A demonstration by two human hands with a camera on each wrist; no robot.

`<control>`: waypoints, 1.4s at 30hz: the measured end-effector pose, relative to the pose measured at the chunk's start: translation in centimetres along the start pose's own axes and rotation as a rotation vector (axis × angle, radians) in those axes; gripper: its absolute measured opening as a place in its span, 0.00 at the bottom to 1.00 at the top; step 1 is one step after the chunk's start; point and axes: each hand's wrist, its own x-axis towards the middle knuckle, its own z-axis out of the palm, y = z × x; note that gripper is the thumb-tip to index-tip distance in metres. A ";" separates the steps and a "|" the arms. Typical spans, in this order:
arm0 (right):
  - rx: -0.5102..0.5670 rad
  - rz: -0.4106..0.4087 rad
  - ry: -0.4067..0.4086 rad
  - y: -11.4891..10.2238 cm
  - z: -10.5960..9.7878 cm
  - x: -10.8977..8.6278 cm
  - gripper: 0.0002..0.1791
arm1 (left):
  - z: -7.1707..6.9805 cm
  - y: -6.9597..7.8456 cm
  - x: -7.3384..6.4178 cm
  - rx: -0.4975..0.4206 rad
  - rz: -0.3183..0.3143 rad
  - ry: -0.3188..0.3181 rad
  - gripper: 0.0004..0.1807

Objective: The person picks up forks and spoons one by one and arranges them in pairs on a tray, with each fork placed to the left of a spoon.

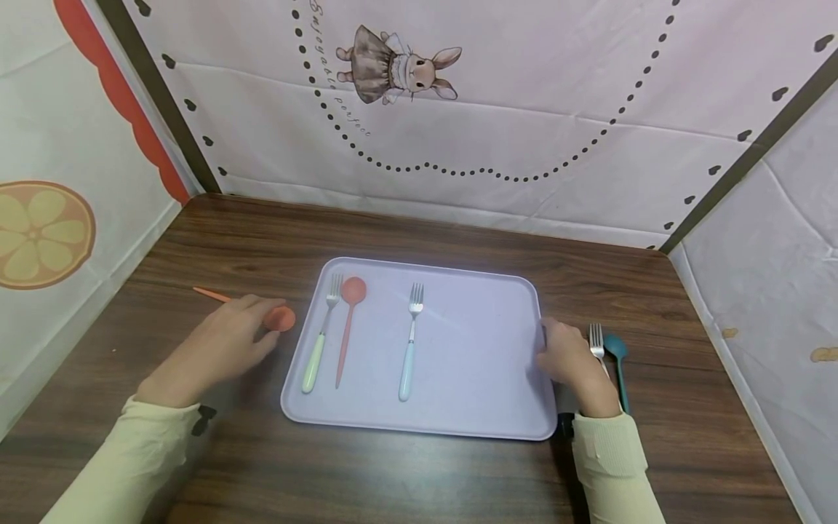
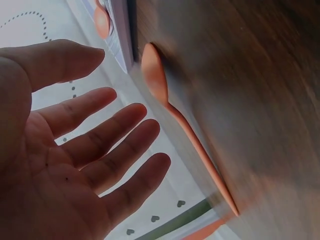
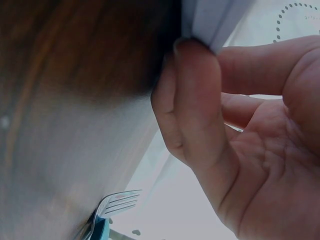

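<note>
Gripping lavender tray [image 1: 481, 342], orange spoon [image 1: 280, 319] alongside, "Enjoyable" lettered on cloth [image 1: 524, 65]

Behind the wooden table [image 1: 366, 473], pale cloth [image 1: 556, 65] shows a rabbit [image 1: 396, 71] (printed sideways).

Bg: tbl [image 1: 406, 477] = dk brown woodgrain, streaks running roughly L-R, soft glare nr front ctr. White/pale pink printed cloth on 3 sides. Back cloth [image 1: 556, 58]: rabbit print [image 1: 374, 65] in a dress, lying sideways, head to R; cursive txt next to it; dotted line [image 1: 425, 166] curving below; small dk hearts down both sides; horiz. fold creases. Olive stripes [image 1: 746, 160] slant along L + R edges. L cloth [image 1: 39, 131]: red scalloped band [image 1: 118, 87], big orange-slice print [image 1: 42, 234]. R cloth [image 1: 772, 233]: mostly plain, wrinkled, few tan marks [image 1: 825, 354] low down.
</note>
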 end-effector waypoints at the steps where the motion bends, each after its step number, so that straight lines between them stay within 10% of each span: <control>1: 0.001 0.001 -0.001 0.0 0.0 0.0 0.35 | 0.1 -0.1 0.0 -0.003 -0.006 -0.004 0.25; 31: -0.002 0.004 0.007 0.2 0.2 0.1 0.35 | 0.8 -3.8 0.4 0.077 -0.075 -0.084 0.27; 42: -0.008 -0.033 0.015 0.2 -0.1 0.0 0.34 | 1.2 -4.2 -0.2 0.134 -0.047 0.050 0.18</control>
